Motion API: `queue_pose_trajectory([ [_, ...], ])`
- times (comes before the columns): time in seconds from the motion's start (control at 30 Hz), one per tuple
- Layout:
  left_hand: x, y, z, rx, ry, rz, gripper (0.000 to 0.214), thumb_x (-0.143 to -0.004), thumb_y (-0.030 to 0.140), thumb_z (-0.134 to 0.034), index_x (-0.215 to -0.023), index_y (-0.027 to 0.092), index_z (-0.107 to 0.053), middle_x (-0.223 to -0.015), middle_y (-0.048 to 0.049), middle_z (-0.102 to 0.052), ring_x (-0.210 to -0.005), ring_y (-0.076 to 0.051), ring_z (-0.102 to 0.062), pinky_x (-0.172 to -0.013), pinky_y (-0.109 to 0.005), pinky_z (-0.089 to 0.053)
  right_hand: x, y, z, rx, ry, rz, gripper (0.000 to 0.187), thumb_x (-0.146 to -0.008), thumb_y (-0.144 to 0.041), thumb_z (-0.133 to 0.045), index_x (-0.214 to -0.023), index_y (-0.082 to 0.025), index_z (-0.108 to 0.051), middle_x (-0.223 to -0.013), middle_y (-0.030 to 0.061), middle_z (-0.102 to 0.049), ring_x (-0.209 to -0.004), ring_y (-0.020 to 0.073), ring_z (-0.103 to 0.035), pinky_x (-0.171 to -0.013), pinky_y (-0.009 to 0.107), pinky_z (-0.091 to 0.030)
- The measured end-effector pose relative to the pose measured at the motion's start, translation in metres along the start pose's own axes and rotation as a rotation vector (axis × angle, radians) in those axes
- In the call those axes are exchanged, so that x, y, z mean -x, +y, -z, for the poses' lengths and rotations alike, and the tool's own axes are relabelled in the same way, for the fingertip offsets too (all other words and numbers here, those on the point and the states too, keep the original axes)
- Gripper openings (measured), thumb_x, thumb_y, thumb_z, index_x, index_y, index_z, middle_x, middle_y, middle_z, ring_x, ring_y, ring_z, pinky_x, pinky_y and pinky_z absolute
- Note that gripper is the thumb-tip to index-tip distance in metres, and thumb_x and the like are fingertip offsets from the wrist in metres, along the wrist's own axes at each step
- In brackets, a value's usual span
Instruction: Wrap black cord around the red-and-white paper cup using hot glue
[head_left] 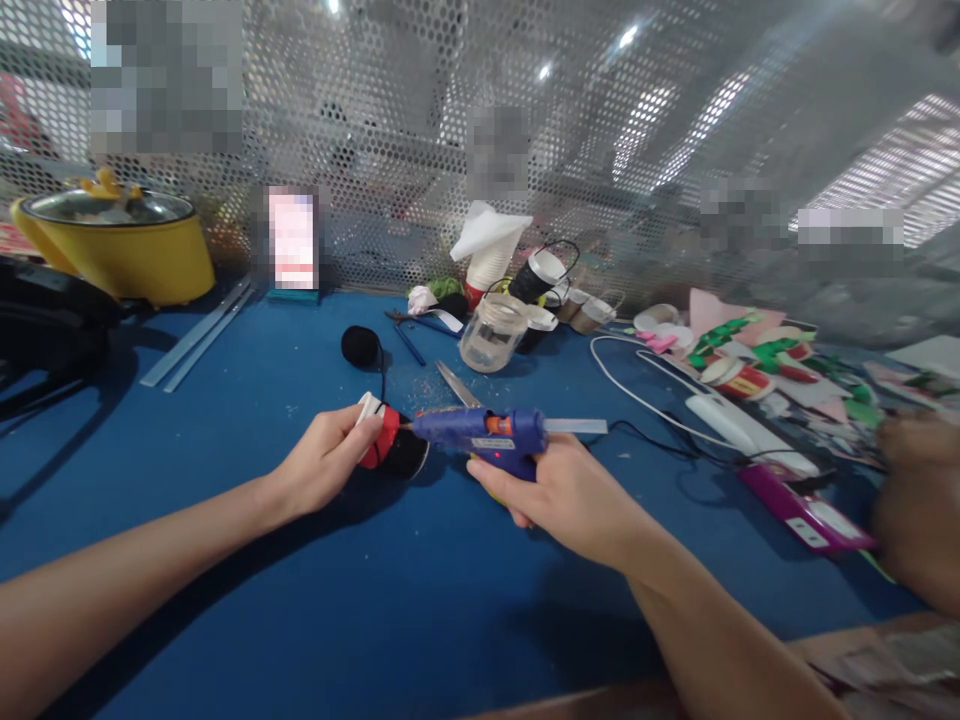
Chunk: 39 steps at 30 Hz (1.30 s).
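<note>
My left hand (pixel 324 462) is closed on a small craft piece (pixel 386 440) of red, white and black parts, holding it down on the blue table (pixel 300 600). My right hand (pixel 562 490) grips a blue hot glue gun (pixel 487 432) with a clear glue stick poking out of its back. The gun's nozzle points left and touches the craft piece.
Scissors (pixel 457 383) and a clear glass jar (pixel 493 333) lie just beyond the gun. A black pom-pom (pixel 361 346), paper cups (pixel 491 262), a yellow pot (pixel 112 245), white cable (pixel 645 400) and green-red craft scraps (pixel 757 355) surround them. Another person's hand (pixel 919 500) is at the right edge.
</note>
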<state>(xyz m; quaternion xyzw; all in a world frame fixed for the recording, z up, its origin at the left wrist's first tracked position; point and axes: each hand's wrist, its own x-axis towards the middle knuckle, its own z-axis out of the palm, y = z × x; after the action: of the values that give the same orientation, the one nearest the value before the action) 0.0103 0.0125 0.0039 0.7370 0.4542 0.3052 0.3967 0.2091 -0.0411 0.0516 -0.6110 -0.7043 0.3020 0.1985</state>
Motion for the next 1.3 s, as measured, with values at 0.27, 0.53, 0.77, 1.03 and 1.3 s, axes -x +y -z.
queue_pose_trajectory([
  [0.27, -0.002, 0.001, -0.001, 0.128, 0.014, 0.105, 0.031, -0.077, 0.040, -0.031, -0.061, 0.015, -0.042, -0.053, 0.0049, -0.032, -0.048, -0.008, -0.029, -0.046, -0.020, -0.024, 0.003, 0.003, -0.008, 0.181, 0.125, 0.184, 0.020, -0.072, -0.031, -0.046, -0.057, -0.019, -0.050, -0.041, -0.0027, -0.048, -0.040, 0.0106, -0.046, -0.042, 0.021, -0.037],
  [0.53, -0.004, 0.002, -0.002, 0.152, 0.019, 0.150, 0.031, -0.077, 0.040, -0.032, -0.063, 0.014, -0.043, -0.053, 0.0045, -0.033, -0.049, -0.008, -0.030, -0.046, -0.021, -0.025, 0.004, 0.007, -0.015, 0.224, 0.189, 0.283, 0.016, -0.071, -0.033, -0.048, -0.066, -0.019, -0.053, -0.055, -0.0007, -0.054, -0.049, 0.0114, -0.050, -0.050, 0.022, -0.039],
  [0.77, -0.004, 0.003, -0.001, 0.174, 0.031, 0.145, 0.032, -0.076, 0.041, -0.032, -0.061, 0.015, -0.042, -0.052, 0.0051, -0.033, -0.048, -0.008, -0.031, -0.046, -0.020, -0.026, 0.005, 0.007, -0.016, 0.216, 0.106, 0.304, 0.018, -0.073, -0.030, -0.045, -0.060, -0.019, -0.050, -0.055, -0.0010, -0.053, -0.048, 0.0104, -0.047, -0.047, 0.021, -0.037],
  [1.03, -0.004, 0.002, -0.002, 0.129, 0.035, 0.132, 0.033, -0.076, 0.041, -0.031, -0.060, 0.015, -0.043, -0.051, 0.0049, -0.035, -0.047, -0.008, -0.032, -0.046, -0.020, -0.026, 0.004, 0.004, -0.015, 0.175, 0.115, 0.298, 0.015, -0.072, -0.029, -0.046, -0.062, -0.019, -0.053, -0.058, -0.0004, -0.055, -0.051, 0.0109, -0.050, -0.050, 0.021, -0.039],
  [1.3, -0.001, 0.002, -0.002, 0.106, 0.016, 0.067, 0.032, -0.077, 0.040, -0.030, -0.062, 0.015, -0.042, -0.054, 0.0041, -0.036, -0.051, -0.008, -0.033, -0.049, -0.021, -0.029, -0.006, 0.008, 0.002, -0.238, -0.007, 0.075, 0.025, -0.075, -0.035, -0.043, -0.067, -0.014, -0.054, -0.038, -0.0038, -0.045, -0.039, 0.0088, -0.046, -0.046, 0.021, -0.039],
])
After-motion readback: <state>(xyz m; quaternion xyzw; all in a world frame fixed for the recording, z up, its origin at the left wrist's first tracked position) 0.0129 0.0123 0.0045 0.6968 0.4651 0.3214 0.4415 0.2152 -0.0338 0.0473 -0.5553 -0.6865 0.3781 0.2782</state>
